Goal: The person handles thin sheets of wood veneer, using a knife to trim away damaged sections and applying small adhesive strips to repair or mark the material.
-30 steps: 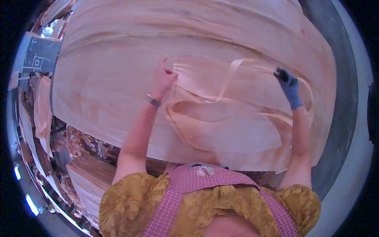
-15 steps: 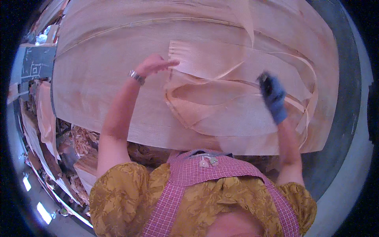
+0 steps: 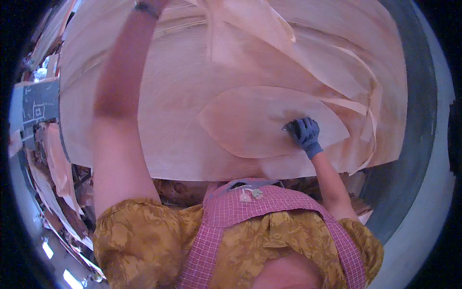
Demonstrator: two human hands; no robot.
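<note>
My left hand [image 3: 159, 4], with a wristwatch, is reached far forward and cut off by the top edge, so its fingers are hidden. A thin pale wood veneer piece [image 3: 255, 21] stands raised and curled beside it. In a blue glove, my right hand [image 3: 307, 133] is closed on a small dark tool [image 3: 291, 127] whose exact kind I cannot make out. That hand rests over a pointed-oval patch of veneer [image 3: 245, 120], lying flat on the large wood veneer sheet [image 3: 178, 130] in front of me.
Narrow veneer strips [image 3: 374, 120] curl at the sheet's right side. A dark grey border [image 3: 418, 120] runs beyond its right edge. At the left lie veneer scraps [image 3: 60, 164] and a dark board with chalk-like marks [image 3: 41, 103].
My left hand has swung forward to the top edge, and the loose veneer has been lifted away, baring the oval patch. My right hand has moved left and down with the tool.
</note>
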